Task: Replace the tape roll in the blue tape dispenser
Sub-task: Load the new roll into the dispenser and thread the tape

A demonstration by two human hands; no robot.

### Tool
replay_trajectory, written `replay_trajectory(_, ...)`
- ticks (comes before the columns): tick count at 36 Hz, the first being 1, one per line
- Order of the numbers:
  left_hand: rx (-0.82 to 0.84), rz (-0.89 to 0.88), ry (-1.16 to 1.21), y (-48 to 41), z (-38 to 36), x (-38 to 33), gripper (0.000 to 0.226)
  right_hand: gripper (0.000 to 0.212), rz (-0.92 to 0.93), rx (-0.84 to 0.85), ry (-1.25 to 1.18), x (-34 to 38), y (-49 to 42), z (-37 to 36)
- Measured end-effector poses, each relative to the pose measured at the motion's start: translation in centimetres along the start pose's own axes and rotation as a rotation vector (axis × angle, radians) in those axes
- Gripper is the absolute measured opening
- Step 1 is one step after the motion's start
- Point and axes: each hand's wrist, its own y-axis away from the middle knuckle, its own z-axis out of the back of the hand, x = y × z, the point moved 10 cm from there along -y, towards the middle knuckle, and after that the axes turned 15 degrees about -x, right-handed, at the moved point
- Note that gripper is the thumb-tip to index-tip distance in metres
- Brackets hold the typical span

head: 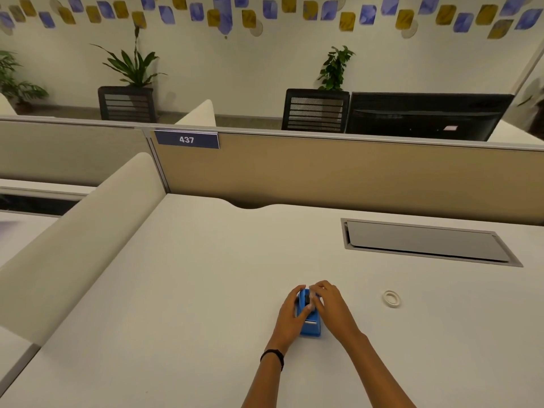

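Fingers (300, 290) of the left hand (290, 315) wrap around the left side and far end of the blue tape dispenser (309, 322), with the thumb lying across its top, so that hand is clasping the dispenser. Fingers of the right hand (331, 304) are curled over the dispenser's far top, near the dark part at its middle; whether they pinch anything there I cannot tell, since they hide it. The dispenser stands on the pale desk (191, 290), near its front edge and a little right of centre, between the two hands, with its metal cutter end facing the person. A black band (272, 356) circles the left wrist. A small roll of tape (391, 298) lies flat on the desk to the right, well apart from the right hand. Farther back on the desk sits a grey cable hatch (426, 241), closed. Behind the desk rises a tan partition (353, 175) carrying a blue sign (187, 139) that reads 437.
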Motion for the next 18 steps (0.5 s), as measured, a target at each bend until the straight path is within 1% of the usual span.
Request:
replay_trajectory(6,-0.003,0.002,-0.005,0.0,0.0,0.1,0.051,0.019,-0.079,-0.025,-0.048,-0.7,-0.2,0.3)
replay_trajectory(12,-0.024,0.006,-0.012,-0.1,-0.2,0.5,0.052,0.012,-0.06,-0.052,-0.078,-0.5,0.2,0.8)
replay_trajectory(18,-0.041,0.009,0.009,-0.2,-0.2,0.7,0.049,0.013,-0.061,-0.062,-0.07,-0.2,0.3,1.2)
